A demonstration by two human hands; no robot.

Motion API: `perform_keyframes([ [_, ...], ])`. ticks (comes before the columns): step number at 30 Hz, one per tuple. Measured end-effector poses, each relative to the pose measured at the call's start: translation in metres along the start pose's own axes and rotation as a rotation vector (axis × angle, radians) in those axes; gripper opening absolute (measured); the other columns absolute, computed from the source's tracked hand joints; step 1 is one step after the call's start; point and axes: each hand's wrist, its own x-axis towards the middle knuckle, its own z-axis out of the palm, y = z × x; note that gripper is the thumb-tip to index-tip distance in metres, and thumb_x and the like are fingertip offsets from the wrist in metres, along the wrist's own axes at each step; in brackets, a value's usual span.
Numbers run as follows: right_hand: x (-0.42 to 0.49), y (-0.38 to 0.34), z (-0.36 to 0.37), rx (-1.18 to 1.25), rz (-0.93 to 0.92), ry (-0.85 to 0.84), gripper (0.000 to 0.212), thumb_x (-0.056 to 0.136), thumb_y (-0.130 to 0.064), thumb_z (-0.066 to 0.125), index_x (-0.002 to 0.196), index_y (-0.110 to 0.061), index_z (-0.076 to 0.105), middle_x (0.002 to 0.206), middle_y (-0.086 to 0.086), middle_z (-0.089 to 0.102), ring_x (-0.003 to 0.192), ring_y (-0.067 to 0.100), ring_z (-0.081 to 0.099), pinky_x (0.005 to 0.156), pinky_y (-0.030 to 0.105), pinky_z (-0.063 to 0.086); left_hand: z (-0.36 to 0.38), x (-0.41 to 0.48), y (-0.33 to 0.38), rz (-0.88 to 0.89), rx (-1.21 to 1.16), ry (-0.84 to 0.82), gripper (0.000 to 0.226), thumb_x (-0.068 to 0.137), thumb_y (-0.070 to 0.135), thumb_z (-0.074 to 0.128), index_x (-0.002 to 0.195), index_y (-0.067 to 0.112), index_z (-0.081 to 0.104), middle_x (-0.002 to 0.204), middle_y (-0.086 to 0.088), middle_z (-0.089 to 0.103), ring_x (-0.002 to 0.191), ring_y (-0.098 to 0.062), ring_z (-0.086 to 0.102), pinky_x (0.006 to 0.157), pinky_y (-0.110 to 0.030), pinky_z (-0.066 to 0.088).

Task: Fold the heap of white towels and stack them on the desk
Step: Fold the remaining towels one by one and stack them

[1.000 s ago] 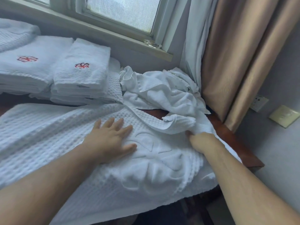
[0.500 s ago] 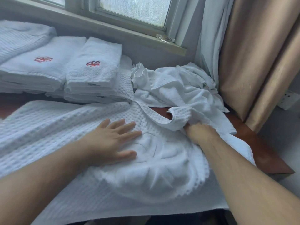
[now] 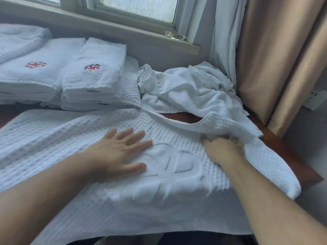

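Towels first: where are they now? asks Ana.

Ben says: the big waffle towel (image 3: 53, 138) lies spread over the desk (image 3: 283, 152), right in front of the person. Its near edge hangs off the front. Behind it, by the curtain (image 3: 274, 59), sits the heap (image 3: 191, 89) of crumpled towels, not folded yet. On the left, under the window, are the folded stacks (image 3: 93, 71). Two of them show a red flower on top.

Ana asks: and the hands?

Ben says: the left hand (image 3: 120, 152) lies flat on the big towel with its fingers straight and spread. It presses down and holds nothing. The right hand (image 3: 223, 151) has its fingers curled into the cloth. It grips the turned-over flap (image 3: 230, 124) at the far right corner of the towel.

Ana asks: what is new since a second ago?

Ben says: the left hand has stayed where it was. The right hand was only at the tip of the flap. Now it has pushed further in under it and bunched the cloth round its knuckles. The flap arches up, and brown wood shows under it.

Ana asks: what does that mean for the job?

Ben says: it looks like the person has a good hold now. They could pull that corner straight or swing it over for a fold, with the left hand pinning the rest. This towel is only just started, and the heap still waits.
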Motion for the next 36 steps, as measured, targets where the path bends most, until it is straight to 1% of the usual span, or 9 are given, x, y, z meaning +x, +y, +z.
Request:
perform_keyframes([
  [4, 0.015, 0.005, -0.019, 0.12, 0.11, -0.108, 0.106, 0.087, -0.085, 0.018, 0.161, -0.008, 0.013, 0.164, 0.023, 0.017, 0.144, 0.043, 0.029, 0.116, 0.053, 0.031, -0.004, 0.005, 0.011, -0.065, -0.07, 0.011, 0.079, 0.074, 0.087, 0.001, 0.149, 0.063, 0.003, 0.166, 0.021, 0.001, 0.153, -0.011, -0.004, 0.123, -0.046, -0.001],
  [6, 0.018, 0.009, -0.023, 0.119, 0.025, -0.077, 0.084, 0.096, -0.071, 0.026, 0.15, -0.009, 0.042, 0.15, 0.022, 0.044, 0.13, 0.039, 0.048, 0.107, 0.047, 0.042, -0.007, 0.015, 0.022, -0.142, -0.109, 0.083, 0.068, 0.084, 0.077, 0.006, 0.144, 0.058, 0.029, 0.158, 0.017, 0.026, 0.145, -0.016, 0.022, 0.117, -0.044, 0.018],
  [9, 0.009, 0.016, -0.016, 0.134, -0.117, 0.242, 0.038, 0.098, -0.038, 0.044, 0.102, -0.01, 0.069, 0.111, 0.012, 0.066, 0.108, 0.034, 0.055, 0.091, 0.044, 0.051, -0.017, 0.042, 0.04, -0.271, -0.016, 0.26, 0.035, 0.098, 0.051, 0.029, 0.114, 0.036, 0.056, 0.122, 0.007, 0.053, 0.107, -0.021, 0.049, 0.087, -0.039, 0.043],
  [14, -0.006, 0.0, -0.015, 0.41, -0.298, 0.605, 0.032, 0.089, -0.041, 0.047, 0.069, -0.016, 0.052, 0.074, -0.002, 0.054, 0.073, 0.022, 0.052, 0.054, 0.03, 0.036, -0.031, 0.092, 0.046, -0.277, -0.053, 0.363, 0.012, 0.093, 0.032, 0.055, 0.097, 0.023, 0.047, 0.108, 0.002, 0.049, 0.087, -0.024, 0.055, 0.06, -0.034, 0.037],
  [19, 0.033, -0.026, -0.051, 0.318, 0.062, 0.14, 0.085, 0.078, -0.081, 0.044, 0.131, -0.014, 0.048, 0.107, 0.002, 0.054, 0.087, 0.022, 0.049, 0.07, 0.034, 0.04, -0.017, 0.121, 0.023, -0.219, -0.013, 0.494, 0.06, 0.086, 0.032, 0.058, 0.142, 0.023, 0.039, 0.145, -0.004, 0.038, 0.126, -0.03, 0.041, 0.095, -0.045, 0.038],
  [23, 0.051, -0.049, -0.061, -0.111, -0.018, -0.068, 0.039, 0.104, -0.027, 0.045, 0.139, -0.011, 0.051, 0.135, 0.008, 0.056, 0.12, 0.028, 0.054, 0.102, 0.036, 0.047, -0.008, 0.127, 0.011, -0.31, -0.047, 0.417, 0.059, 0.094, 0.042, 0.043, 0.149, 0.023, 0.031, 0.14, -0.006, 0.049, 0.13, -0.031, 0.04, 0.111, -0.048, 0.021],
  [28, 0.033, -0.06, -0.082, -0.355, 0.026, -0.229, 0.027, 0.103, -0.007, 0.048, 0.126, -0.001, 0.061, 0.131, 0.013, 0.065, 0.118, 0.026, 0.064, 0.098, 0.03, 0.051, -0.014, 0.125, 0.013, -0.251, -0.069, 0.448, 0.03, 0.089, 0.022, 0.049, 0.119, 0.022, 0.055, 0.103, 0.0, 0.053, 0.11, -0.028, 0.05, 0.106, -0.047, 0.027],
  [33, 0.03, -0.027, -0.075, 0.11, 0.103, 0.002, 0.025, 0.093, -0.022, 0.07, 0.098, 0.002, 0.066, 0.099, 0.017, 0.071, 0.083, 0.035, 0.072, 0.084, 0.047, 0.061, -0.038, 0.111, 0.018, -0.17, -0.158, 0.607, 0.029, 0.089, 0.011, 0.051, 0.107, 0.026, 0.069, 0.094, 0.0, 0.052, 0.092, -0.025, 0.052, 0.082, -0.037, 0.027],
  [36, 0.026, 0.01, -0.06, 0.563, 0.053, 0.055, 0.021, 0.084, -0.021, 0.079, 0.093, -0.003, 0.072, 0.1, 0.018, 0.074, 0.092, 0.034, 0.073, 0.078, 0.047, 0.062, -0.055, 0.093, 0.035, -0.097, -0.104, 0.769, 0.021, 0.087, 0.014, 0.057, 0.1, 0.025, 0.071, 0.091, -0.001, 0.056, 0.083, -0.027, 0.056, 0.07, -0.034, 0.024],
])
